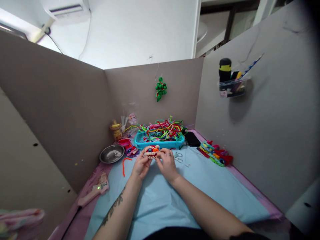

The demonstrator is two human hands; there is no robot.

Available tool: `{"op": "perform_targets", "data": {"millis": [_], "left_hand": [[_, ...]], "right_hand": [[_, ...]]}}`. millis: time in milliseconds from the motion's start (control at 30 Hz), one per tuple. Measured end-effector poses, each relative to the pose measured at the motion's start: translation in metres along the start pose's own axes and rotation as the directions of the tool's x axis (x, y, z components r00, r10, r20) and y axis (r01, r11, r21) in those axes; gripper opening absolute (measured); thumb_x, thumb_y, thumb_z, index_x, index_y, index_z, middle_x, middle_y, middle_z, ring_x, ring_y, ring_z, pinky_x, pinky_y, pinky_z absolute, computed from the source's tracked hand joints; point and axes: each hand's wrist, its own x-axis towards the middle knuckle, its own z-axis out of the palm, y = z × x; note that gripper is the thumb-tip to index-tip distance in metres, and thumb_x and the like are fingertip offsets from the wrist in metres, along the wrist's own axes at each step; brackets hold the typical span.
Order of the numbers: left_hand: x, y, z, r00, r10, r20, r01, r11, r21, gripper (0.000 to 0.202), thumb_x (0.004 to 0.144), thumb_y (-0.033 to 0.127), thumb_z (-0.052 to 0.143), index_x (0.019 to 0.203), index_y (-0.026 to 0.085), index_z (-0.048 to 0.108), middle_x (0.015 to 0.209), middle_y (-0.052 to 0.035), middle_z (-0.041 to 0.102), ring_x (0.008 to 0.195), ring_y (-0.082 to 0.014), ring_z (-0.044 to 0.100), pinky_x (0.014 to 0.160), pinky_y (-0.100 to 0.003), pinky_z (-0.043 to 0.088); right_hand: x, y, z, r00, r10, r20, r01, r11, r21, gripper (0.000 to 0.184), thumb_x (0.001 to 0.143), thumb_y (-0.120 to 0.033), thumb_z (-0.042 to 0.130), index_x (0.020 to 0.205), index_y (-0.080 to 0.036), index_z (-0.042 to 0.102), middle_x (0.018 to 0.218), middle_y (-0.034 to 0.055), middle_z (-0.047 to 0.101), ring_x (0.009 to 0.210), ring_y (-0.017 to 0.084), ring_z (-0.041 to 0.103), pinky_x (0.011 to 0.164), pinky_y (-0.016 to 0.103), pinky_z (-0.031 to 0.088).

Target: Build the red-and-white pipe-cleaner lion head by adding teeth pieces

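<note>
Both my hands hold one small pipe-cleaner figure [151, 151], white and red with an orange tip, above the light blue mat [175, 196]. My left hand [140, 165] pinches its left end with curled fingers. On the figure's right side, my right hand [167, 162] has its fingers closed on it. A loose orange pipe cleaner [124, 165] lies on the mat just left of my left hand.
A blue tray [160, 142] heaped with coloured pipe cleaners stands behind the hands. A metal bowl [111, 154], a glue gun [93, 192], a black phone [192, 138], scissors [178, 156] and finished figures [215, 153] lie around. Cardboard walls enclose the desk; a green ornament [160, 88] hangs on the back wall.
</note>
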Motion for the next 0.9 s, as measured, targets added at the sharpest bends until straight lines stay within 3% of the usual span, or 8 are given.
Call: {"op": "perform_targets", "data": {"millis": [567,700,900], "left_hand": [[-0.0035,0.0032,0.0057,1.0,-0.016,0.022,0.016,1.0,-0.002,0.046,0.067,0.009,0.066,0.111,0.017,0.055,0.106,-0.0065,0.061,0.09,-0.014,0.06,0.084,-0.024,0.044],[-0.0057,0.0026,0.0071,0.998,0.033,0.051,-0.034,0.999,0.034,0.056,0.063,0.007,0.07,0.115,0.02,0.052,0.104,-0.0059,0.061,0.089,-0.015,0.06,0.084,-0.027,0.043],[-0.0047,0.004,0.0076,0.996,0.068,0.051,-0.07,0.997,0.039,0.049,0.065,0.006,0.069,0.111,0.018,0.055,0.102,-0.0062,0.062,0.09,-0.0153,0.06,0.084,-0.026,0.043]], "right_hand": [[0.0009,0.0004,-0.0011,1.0,-0.014,-0.01,0.014,1.0,-0.005,0.015,0.081,-0.025,0.056,0.091,-0.02,0.065,0.101,0.0094,0.051,0.097,0.023,0.046,0.088,0.04,0.039],[0.0004,-0.0003,-0.0021,1.0,-0.026,-0.003,0.026,1.0,0.017,0.019,0.079,-0.026,0.058,0.096,-0.021,0.064,0.101,0.0092,0.051,0.099,0.024,0.046,0.088,0.041,0.039],[-0.0007,0.0015,-0.0012,0.999,-0.046,-0.022,0.047,0.998,0.034,0.018,0.081,-0.025,0.056,0.096,-0.022,0.065,0.099,0.0084,0.05,0.097,0.023,0.047,0.089,0.042,0.039]]}}
